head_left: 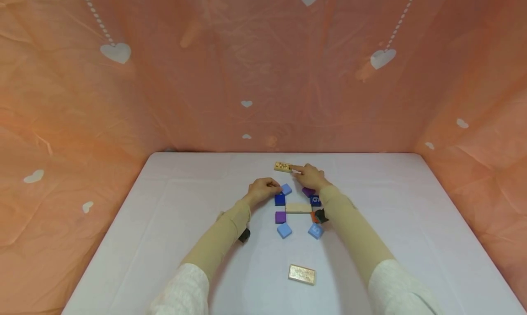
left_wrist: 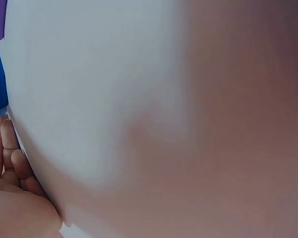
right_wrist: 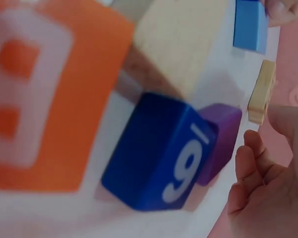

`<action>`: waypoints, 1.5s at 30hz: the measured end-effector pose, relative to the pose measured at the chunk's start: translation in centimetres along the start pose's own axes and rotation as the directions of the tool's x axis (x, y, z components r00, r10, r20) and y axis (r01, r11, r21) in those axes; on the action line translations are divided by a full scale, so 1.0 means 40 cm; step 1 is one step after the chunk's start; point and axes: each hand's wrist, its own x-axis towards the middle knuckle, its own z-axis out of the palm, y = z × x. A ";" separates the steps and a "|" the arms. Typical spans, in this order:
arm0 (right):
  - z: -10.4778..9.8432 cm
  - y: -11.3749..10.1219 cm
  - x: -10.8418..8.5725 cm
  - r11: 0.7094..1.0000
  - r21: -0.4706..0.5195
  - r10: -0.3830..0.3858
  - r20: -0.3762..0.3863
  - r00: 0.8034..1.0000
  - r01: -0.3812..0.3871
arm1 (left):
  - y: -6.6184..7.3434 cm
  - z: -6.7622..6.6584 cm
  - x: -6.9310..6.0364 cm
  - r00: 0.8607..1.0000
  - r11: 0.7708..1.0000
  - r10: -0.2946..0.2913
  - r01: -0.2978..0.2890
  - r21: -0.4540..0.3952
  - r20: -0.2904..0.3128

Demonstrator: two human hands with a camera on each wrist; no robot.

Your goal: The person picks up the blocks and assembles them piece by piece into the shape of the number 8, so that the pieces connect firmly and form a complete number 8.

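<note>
In the head view my left hand (head_left: 262,190) rests low over the table, its fingertips touching or close beside a light blue block (head_left: 286,189) and the dark blue block (head_left: 280,200). Beyond it, my right hand (head_left: 309,175) reaches leftward with the index finger extended against the right end of a wooden block (head_left: 282,167) with dark markings on top. Loosely bent, the other right fingers (right_wrist: 248,168) stay apart from the wooden block in the right wrist view. Purple (head_left: 308,192) and dark blue numbered (head_left: 315,200) blocks lie under the right wrist.
A plain wooden plank (head_left: 298,208) bridges the middle of the arrangement. Around it are a purple block (head_left: 281,217), two light blue blocks (head_left: 284,230) and an orange block (right_wrist: 102,99). Nearer the front lies a shiny gold-coloured block (head_left: 302,274). Orange cloth (head_left: 263,67) hangs behind the table.
</note>
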 end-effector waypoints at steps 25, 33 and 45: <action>-0.028 0.034 -0.032 0.998 -0.016 0.065 0.097 0.993 -0.063 | 0.004 -0.002 -0.003 1.000 1.000 -0.002 0.002 -0.006 -0.003; -0.037 0.045 -0.050 0.996 -0.008 0.094 0.129 0.987 -0.094 | 0.005 0.000 -0.010 1.000 1.000 -0.001 0.001 0.012 -0.014; -0.039 0.066 -0.069 0.997 0.017 0.078 0.156 0.985 -0.082 | 0.001 0.001 -0.008 1.000 1.000 0.005 -0.005 0.002 -0.023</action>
